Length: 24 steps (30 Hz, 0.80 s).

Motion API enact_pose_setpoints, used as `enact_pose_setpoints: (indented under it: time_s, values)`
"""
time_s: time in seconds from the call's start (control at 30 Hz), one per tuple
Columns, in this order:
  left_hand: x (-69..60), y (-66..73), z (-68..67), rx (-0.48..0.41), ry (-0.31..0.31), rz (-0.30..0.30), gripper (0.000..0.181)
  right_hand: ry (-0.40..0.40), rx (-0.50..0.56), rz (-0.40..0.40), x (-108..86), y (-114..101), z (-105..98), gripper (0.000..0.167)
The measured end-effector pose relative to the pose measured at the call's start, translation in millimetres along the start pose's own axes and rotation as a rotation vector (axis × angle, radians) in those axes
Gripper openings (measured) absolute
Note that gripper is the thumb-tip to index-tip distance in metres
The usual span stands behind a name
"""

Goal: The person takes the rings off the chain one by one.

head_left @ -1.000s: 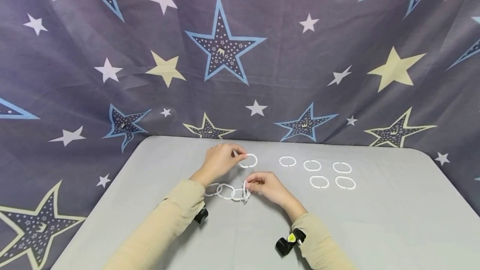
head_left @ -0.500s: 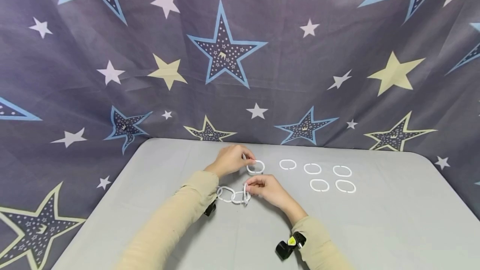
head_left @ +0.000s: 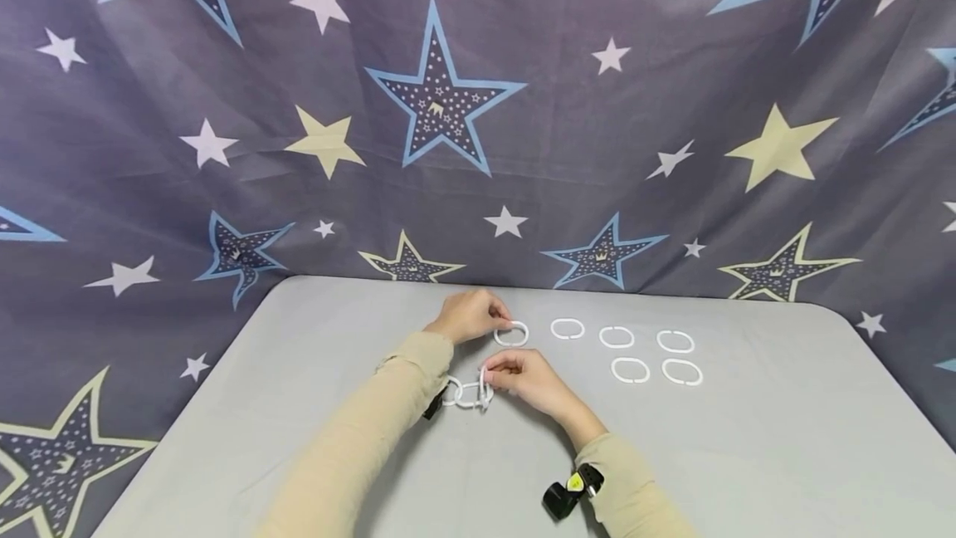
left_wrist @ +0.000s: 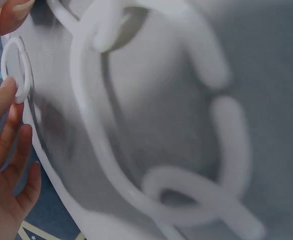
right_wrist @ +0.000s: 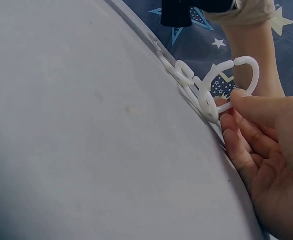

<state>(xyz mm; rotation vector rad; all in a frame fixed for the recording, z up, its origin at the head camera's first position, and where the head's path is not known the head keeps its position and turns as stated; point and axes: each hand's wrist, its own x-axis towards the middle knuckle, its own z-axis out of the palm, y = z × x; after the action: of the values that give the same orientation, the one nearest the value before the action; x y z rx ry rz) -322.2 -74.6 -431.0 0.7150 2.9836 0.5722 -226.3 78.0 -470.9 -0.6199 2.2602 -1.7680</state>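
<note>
My left hand (head_left: pixel 469 316) pinches a loose white oval link (head_left: pixel 523 340) by its left end, over the far middle of the table. This link (left_wrist: pixel 4 55) has a small gap in its side. Nearer to me, my right hand (head_left: pixel 532 379) holds the end link (head_left: pixel 482 384) of a short white chain (head_left: pixel 466 403) between thumb and fingers. That end link (right_wrist: pixel 256 75) stands tilted up, its gap at the top. The rest of the chain trails left along the table, partly hidden by my left wrist. In the left wrist view, the chain's links (left_wrist: pixel 89 115) loom large and blurred.
Several separate white links lie flat to the right, among them a nearest link (head_left: pixel 568 329) and a far-right link (head_left: pixel 683 372). A grey cloth covers the table (head_left: pixel 754 438). Behind it hangs a star-patterned curtain (head_left: pixel 553 148).
My left hand has moved right with its link, then slowed, and its sleeve covers more of the chain. The right hand keeps hold of the end link, almost still. The head view shifts slightly.
</note>
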Motion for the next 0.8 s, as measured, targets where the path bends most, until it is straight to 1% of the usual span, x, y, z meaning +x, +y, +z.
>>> enact_pose_setpoints:
  time_s: [0.2, 0.33, 0.53, 0.8]
  values:
    - [4.1, 3.1, 0.6, 0.006, -0.02, -0.024, 0.011, 0.005, 0.009, -0.004, 0.5, 0.2, 0.6, 0.018]
    - [4.0, 5.9, 1.2, 0.025, -0.012, -0.055, 0.009, 0.0, 0.016, -0.008, -0.5, -1.0, -0.8, 0.019]
    - [2.4, 7.9, -0.6, 0.019, -0.006, -0.093, 0.008, -0.003, 0.015, -0.011, -0.5, -2.1, -0.5, 0.018]
    - [-4.9, 0.5, -5.1, -0.011, -0.001, -0.083, 0.011, 0.001, 0.016, -0.007, -0.8, -0.9, -0.8, 0.019]
